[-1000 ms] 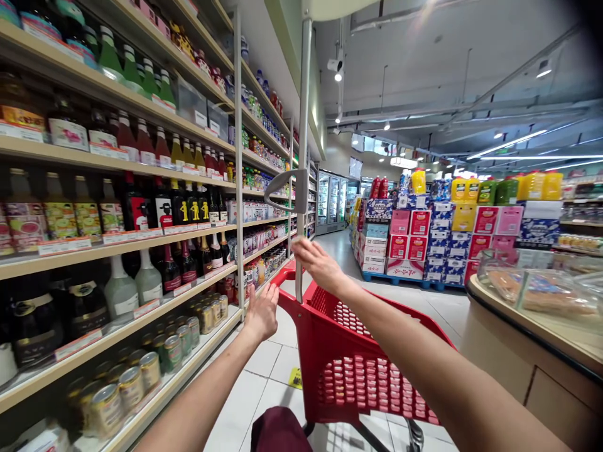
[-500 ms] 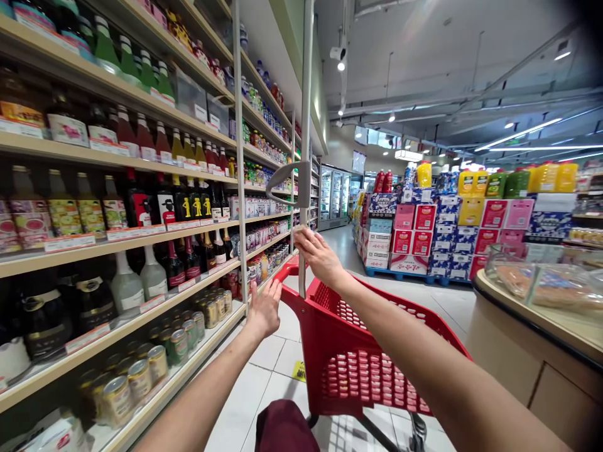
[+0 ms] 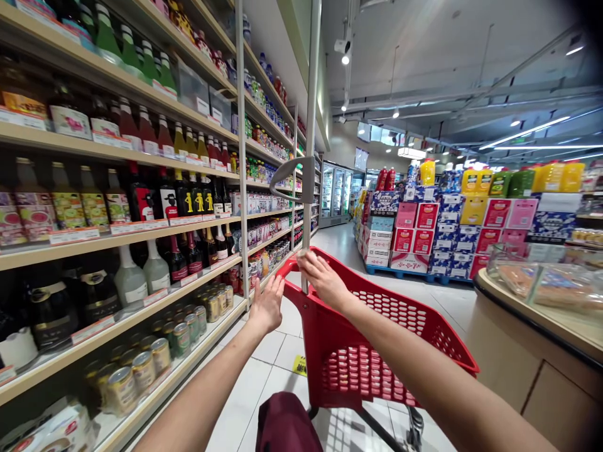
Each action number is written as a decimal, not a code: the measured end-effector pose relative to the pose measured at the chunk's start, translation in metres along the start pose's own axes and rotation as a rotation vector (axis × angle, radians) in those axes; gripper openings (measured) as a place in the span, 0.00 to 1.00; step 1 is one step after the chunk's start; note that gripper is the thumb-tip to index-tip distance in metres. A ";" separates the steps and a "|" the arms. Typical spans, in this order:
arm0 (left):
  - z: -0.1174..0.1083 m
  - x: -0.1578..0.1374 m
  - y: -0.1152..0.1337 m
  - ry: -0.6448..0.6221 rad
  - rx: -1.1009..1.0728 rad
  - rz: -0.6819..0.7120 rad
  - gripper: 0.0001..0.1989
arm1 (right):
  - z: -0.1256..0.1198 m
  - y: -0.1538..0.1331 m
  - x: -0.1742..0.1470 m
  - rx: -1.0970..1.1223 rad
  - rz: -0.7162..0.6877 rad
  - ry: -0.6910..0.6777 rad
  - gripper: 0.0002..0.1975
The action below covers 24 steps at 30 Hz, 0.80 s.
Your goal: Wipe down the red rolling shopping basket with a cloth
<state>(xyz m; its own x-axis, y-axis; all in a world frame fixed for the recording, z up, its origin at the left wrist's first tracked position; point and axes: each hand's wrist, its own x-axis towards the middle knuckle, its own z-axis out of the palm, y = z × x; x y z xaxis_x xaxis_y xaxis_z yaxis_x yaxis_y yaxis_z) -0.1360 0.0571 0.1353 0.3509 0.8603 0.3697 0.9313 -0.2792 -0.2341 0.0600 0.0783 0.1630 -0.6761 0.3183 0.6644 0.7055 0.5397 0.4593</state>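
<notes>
Red cart (image 3: 339,336), partly hidden behind right forearm (image 3: 414,365)

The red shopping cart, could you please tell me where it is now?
In the head view, the red shopping cart stands low, right of centre, by the right hand, between the bottle shelves on the left and the counter on the right.

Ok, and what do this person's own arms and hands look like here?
Both the left hand and the right hand are ungloved, with no watch or bracelet visible at the wrists. The left forearm and right forearm are bare, with no sleeves in view. I see no cables or markings.
</notes>
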 end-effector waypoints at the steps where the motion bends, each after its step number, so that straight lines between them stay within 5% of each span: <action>1: 0.001 -0.001 0.000 0.001 -0.006 0.000 0.40 | 0.007 -0.008 -0.009 0.022 -0.009 -0.007 0.24; 7: 0.025 -0.022 0.009 0.117 -0.043 0.027 0.38 | 0.067 -0.088 -0.096 0.109 0.132 0.003 0.19; 10: 0.037 -0.035 0.014 0.136 -0.042 0.030 0.37 | 0.077 -0.113 -0.120 0.184 0.138 -0.033 0.17; 17: 0.036 -0.035 0.018 0.156 -0.014 -0.008 0.37 | 0.050 -0.086 -0.080 0.160 0.171 0.066 0.18; 24: 0.034 -0.040 0.033 0.158 -0.059 0.061 0.36 | 0.073 -0.113 -0.138 0.235 0.113 -0.188 0.15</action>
<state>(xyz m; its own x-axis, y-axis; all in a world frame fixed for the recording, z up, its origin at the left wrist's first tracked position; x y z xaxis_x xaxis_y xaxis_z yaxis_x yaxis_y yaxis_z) -0.1221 0.0282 0.0821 0.4136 0.7645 0.4945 0.9103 -0.3573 -0.2090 0.0583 0.0301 -0.0240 -0.6390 0.5134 0.5728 0.7249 0.6511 0.2251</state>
